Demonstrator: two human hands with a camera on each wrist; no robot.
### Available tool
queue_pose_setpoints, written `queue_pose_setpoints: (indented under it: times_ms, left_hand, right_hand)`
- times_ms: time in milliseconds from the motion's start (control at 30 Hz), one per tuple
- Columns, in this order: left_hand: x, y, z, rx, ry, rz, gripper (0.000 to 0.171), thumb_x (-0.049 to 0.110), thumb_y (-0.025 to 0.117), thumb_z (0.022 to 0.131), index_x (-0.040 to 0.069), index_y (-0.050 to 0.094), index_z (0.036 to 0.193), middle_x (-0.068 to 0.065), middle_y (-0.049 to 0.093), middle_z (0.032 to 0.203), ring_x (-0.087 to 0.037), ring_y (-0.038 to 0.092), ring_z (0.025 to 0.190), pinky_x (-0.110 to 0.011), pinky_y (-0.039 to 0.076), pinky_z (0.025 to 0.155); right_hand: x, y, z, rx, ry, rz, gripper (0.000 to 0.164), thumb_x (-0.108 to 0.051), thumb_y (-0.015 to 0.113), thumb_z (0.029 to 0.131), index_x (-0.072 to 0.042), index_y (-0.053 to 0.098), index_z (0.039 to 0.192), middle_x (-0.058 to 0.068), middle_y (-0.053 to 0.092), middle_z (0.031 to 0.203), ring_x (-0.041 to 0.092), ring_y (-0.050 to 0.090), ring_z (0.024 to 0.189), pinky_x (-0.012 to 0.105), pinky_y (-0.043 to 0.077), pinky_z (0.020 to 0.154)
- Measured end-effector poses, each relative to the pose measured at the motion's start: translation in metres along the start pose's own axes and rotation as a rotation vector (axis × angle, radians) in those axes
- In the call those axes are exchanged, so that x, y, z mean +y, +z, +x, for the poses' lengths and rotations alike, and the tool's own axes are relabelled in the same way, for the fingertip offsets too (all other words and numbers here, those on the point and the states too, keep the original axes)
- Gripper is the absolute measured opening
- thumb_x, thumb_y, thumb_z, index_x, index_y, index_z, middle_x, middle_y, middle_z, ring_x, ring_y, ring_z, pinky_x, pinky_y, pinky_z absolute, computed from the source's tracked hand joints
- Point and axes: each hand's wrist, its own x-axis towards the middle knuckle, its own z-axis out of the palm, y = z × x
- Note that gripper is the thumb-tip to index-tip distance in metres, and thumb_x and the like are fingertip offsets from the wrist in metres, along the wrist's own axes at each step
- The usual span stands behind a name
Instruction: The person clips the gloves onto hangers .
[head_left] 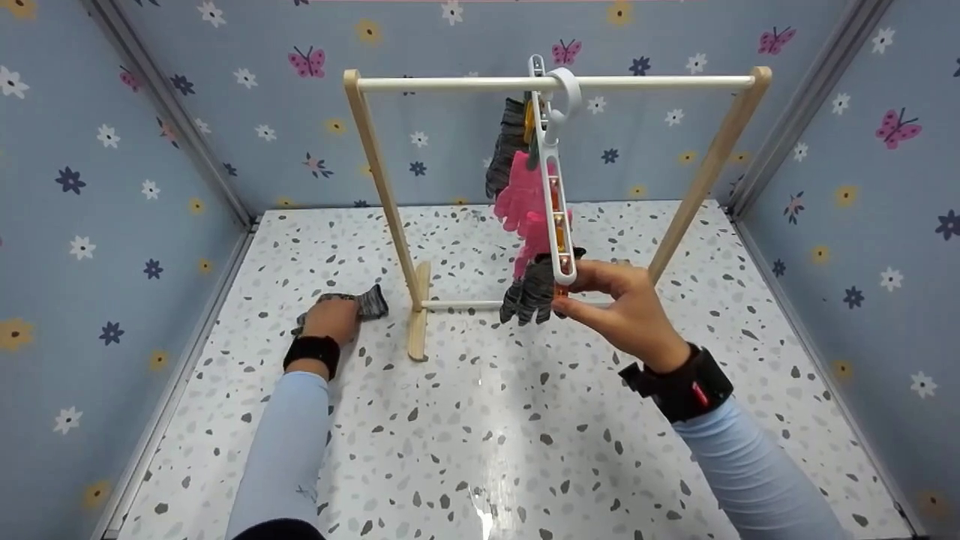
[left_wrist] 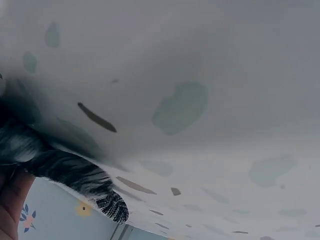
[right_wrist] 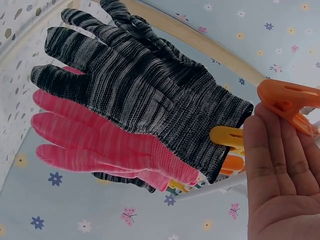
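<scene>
A white clip hanger (head_left: pixel 556 202) hangs from the rack's top bar, with gloves clipped along it. My right hand (head_left: pixel 626 311) pinches an orange clothespin (right_wrist: pixel 287 102) at the hanger's near end between thumb and fingers. Beside it a grey-black striped glove (right_wrist: pixel 135 80) hangs from a yellow clip (right_wrist: pixel 226 135). Pink gloves (right_wrist: pixel 100 140) hang just behind, and a dark glove (head_left: pixel 504 150) farther back. At the left, my left hand (head_left: pixel 330 319) grips another grey-black glove (head_left: pixel 373 303) lying on the speckled table. Its fingertips are mostly hidden.
The drying rack has wooden side posts (head_left: pixel 386 187), a white top bar (head_left: pixel 450 84) and a low crossbar (head_left: pixel 465 304). Its left foot (head_left: pixel 418 341) stands right of my left hand. Blue floral walls (head_left: pixel 172 172) enclose the speckled table (head_left: pixel 480 420).
</scene>
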Motion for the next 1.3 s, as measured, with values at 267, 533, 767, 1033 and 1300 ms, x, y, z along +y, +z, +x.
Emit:
queue_pose_setpoints:
  times_ms: [267,533,767,1033,1300]
  left_hand:
    - [-0.005,-0.007,-0.009,0.081,-0.019,-0.148,0.018,0.004,0.061,0.105,-0.004,0.076,0.102,-0.025,0.078,0.092,-0.044,0.074,0.082,-0.061,0.062,0.077]
    - [-0.007,-0.012,-0.016,0.212,-0.033,-0.263,0.019,0.003,0.064,0.104,-0.003,0.08,0.112,-0.026,0.08,0.103,-0.048,0.075,0.096,-0.062,0.061,0.086]
    - [0.004,-0.024,-0.021,0.279,-0.092,-0.379,0.024,0.005,0.063,0.105,-0.004,0.077,0.122,-0.029,0.078,0.114,-0.049,0.074,0.104,-0.062,0.059,0.093]
    - [0.009,-0.04,-0.03,0.406,-0.131,-0.577,0.026,0.005,0.062,0.107,-0.006,0.075,0.127,-0.029,0.078,0.112,-0.045,0.075,0.1,-0.058,0.059,0.091]
    - [0.007,-0.045,-0.037,0.466,-0.09,-0.643,0.029,0.002,0.062,0.106,-0.008,0.073,0.131,-0.032,0.076,0.121,-0.046,0.075,0.109,-0.058,0.059,0.097]
  right_hand:
    - [-0.001,0.001,-0.001,-0.005,0.018,-0.011,0.031,0.013,0.085,0.083,0.015,0.075,0.112,0.021,0.081,0.093,0.001,0.074,0.089,0.024,0.063,0.091]
    - [-0.004,0.001,-0.001,0.002,0.037,-0.017,0.031,0.013,0.084,0.084,0.015,0.075,0.113,0.022,0.081,0.095,0.001,0.074,0.091,0.021,0.061,0.09]
    - [-0.005,0.001,0.001,0.002,0.04,-0.033,0.032,0.011,0.086,0.083,0.012,0.077,0.114,0.021,0.081,0.095,0.003,0.076,0.094,0.022,0.062,0.091]
    - [-0.007,0.001,0.002,-0.003,0.047,-0.039,0.034,0.009,0.087,0.084,0.01,0.077,0.116,0.015,0.082,0.096,0.008,0.078,0.096,0.024,0.063,0.091]
    - [-0.007,0.002,0.004,-0.012,0.05,-0.041,0.034,0.009,0.085,0.085,0.012,0.076,0.118,0.019,0.082,0.097,0.003,0.076,0.095,0.022,0.062,0.091]
